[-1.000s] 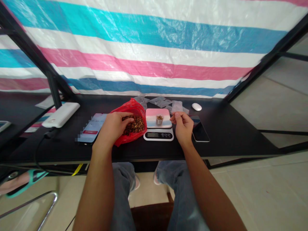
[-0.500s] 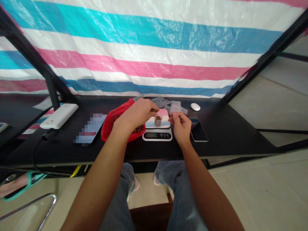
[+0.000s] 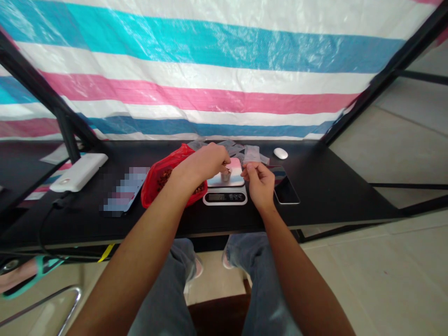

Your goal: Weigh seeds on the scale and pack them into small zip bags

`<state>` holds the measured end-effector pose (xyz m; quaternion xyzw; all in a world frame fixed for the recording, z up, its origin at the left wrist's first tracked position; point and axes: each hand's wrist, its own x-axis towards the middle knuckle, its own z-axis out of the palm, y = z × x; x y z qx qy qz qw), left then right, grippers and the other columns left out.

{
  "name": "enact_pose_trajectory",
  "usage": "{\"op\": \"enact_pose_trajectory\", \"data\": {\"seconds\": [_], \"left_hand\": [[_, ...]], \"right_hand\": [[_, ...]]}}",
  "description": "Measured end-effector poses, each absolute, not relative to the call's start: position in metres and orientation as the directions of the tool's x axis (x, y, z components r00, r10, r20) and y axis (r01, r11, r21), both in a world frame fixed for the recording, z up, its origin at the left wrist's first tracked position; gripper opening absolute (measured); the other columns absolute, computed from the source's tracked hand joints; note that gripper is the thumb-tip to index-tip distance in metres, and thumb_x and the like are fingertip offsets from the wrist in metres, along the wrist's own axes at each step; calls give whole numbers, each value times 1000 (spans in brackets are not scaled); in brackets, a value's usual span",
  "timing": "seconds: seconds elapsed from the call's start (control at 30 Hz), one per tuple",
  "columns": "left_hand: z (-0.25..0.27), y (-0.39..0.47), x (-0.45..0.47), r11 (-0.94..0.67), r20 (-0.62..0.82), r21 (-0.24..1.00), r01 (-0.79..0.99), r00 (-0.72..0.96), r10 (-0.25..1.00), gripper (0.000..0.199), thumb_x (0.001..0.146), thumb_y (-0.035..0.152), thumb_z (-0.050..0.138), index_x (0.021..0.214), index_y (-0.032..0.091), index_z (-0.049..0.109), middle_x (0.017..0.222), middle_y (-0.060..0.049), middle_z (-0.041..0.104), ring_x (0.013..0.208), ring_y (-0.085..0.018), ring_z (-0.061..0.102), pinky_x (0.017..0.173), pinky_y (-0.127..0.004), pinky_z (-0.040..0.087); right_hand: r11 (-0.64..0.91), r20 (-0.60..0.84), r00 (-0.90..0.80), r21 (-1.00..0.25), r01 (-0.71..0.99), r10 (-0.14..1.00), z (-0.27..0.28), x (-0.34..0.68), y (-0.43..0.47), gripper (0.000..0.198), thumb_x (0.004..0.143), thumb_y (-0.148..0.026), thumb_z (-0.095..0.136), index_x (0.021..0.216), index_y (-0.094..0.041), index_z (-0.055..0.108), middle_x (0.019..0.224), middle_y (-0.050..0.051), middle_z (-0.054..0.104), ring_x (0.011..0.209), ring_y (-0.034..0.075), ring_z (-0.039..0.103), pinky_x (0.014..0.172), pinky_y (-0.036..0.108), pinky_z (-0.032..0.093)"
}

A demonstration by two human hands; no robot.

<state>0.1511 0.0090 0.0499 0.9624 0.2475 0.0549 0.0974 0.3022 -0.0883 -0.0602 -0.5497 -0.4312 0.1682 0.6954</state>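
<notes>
Over a kitchen scale (image 3: 225,196) with a white front and dark display, my left hand (image 3: 208,161) is closed in a pinch. Its fingertips hold small brown pieces at the mouth of a small clear cup (image 3: 226,176), which stands on the scale's plate. Beneath my left wrist lies an open red plastic bag (image 3: 149,189) containing many brown dried pieces (image 3: 164,178). My right hand (image 3: 259,182) is closed beside the plate's right edge, thumb against fingers; what they grip is unclear. Just behind its fingertips is a small translucent bag (image 3: 252,153).
Several clear bags (image 3: 234,148) lie behind the scale. A dark-screened phone (image 3: 285,189) and a white mouse (image 3: 280,153) are on the right. Another phone (image 3: 128,189) and a white power strip (image 3: 80,171) lie left. A striped sheet (image 3: 210,79) hangs behind the black table (image 3: 332,200).
My left fingertips have come lower, close to the cup's mouth. The right hand keeps its pinch. The whole view has shifted slightly.
</notes>
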Motion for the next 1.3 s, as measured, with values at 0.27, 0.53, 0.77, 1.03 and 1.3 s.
{"op": "enact_pose_trajectory", "data": {"seconds": [0.27, 0.53, 0.77, 1.03, 1.3], "left_hand": [[44, 15, 153, -828, 83, 286, 482, 848, 523, 21, 76, 13, 73, 89, 24, 87, 90, -9, 84, 82, -24, 74, 76, -31, 49], [44, 16, 151, -845, 119, 297, 445, 861, 495, 20, 81, 15, 70, 89, 24, 86, 88, -8, 83, 80, -23, 73, 72, -31, 48], [51, 9, 158, -804, 92, 363, 472, 840, 535, 16, 79, 10, 70, 78, 18, 84, 73, -5, 79, 67, -18, 68, 66, -30, 45], [46, 12, 147, -641, 293, 690, 336, 680, 672, 8, 80, 24, 78, 80, 19, 86, 78, -4, 81, 73, -19, 70, 69, -29, 48], [10, 1, 140, -224, 295, 949, -222, 372, 880, 31, 69, 39, 92, 87, 14, 85, 87, -8, 82, 77, -17, 70, 71, -28, 54]], "right_hand": [[322, 418, 556, -909, 266, 719, -60, 302, -88, 39, 93, -58, 65, 80, -21, 69, 67, 0, 67, 64, 16, 59, 65, 31, 49], [319, 412, 545, -911, 262, 730, -60, 302, -89, 37, 93, -56, 65, 82, -21, 70, 67, 0, 67, 63, 16, 59, 64, 31, 48], [339, 435, 533, -900, 272, 726, -61, 302, -89, 32, 95, -50, 64, 82, -21, 70, 68, 0, 67, 63, 16, 58, 64, 31, 47], [418, 573, 459, -816, 400, 679, -57, 292, -84, 17, 93, -38, 70, 100, -22, 70, 86, 1, 71, 70, 15, 63, 67, 30, 51], [517, 643, 286, -753, 407, 710, -32, 269, -65, 28, 85, -28, 79, 111, -23, 69, 101, 2, 68, 73, 12, 63, 64, 27, 54]]}}
